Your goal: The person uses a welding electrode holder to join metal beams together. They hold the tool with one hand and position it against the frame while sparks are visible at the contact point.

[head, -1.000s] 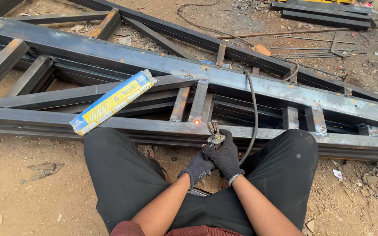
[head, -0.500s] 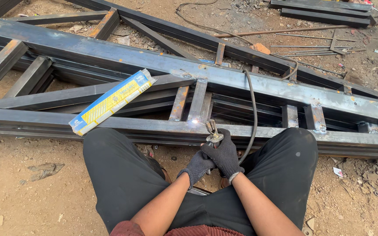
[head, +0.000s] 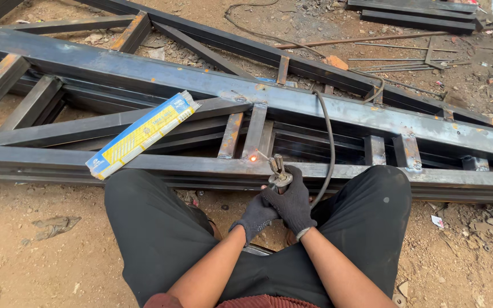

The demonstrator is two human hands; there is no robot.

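We see both hands gloved in dark fabric and held together between the knees. The right hand [head: 293,201] is closed around the grip of the electrode holder [head: 279,174]; the grip itself is hidden inside the fist, so only the metal clamp head shows above the knuckles. The left hand [head: 256,215] is curled against the right from below and to the left, touching it; we cannot tell whether its fingers reach the holder or only brace the other glove.

From the clamp a thin welding rod [head: 262,156] runs up and to the left to a small orange glow [head: 253,159] on the nearest rail of the steel truss frame [head: 338,117]. The rod is very thin here and hard to follow; its tip appears to meet the metal at the glow. A dark cable [head: 327,142] rises from behind the right hand, arcs over the frame and drops out of sight past the upper rail.

A long blue and yellow box [head: 141,134] (its far end tilted up to the right) lies across the frame rails to the left of the hands. The frame is cut off at both side edges. Black trousers [head: 161,228] cover both legs, and the feet are hidden.
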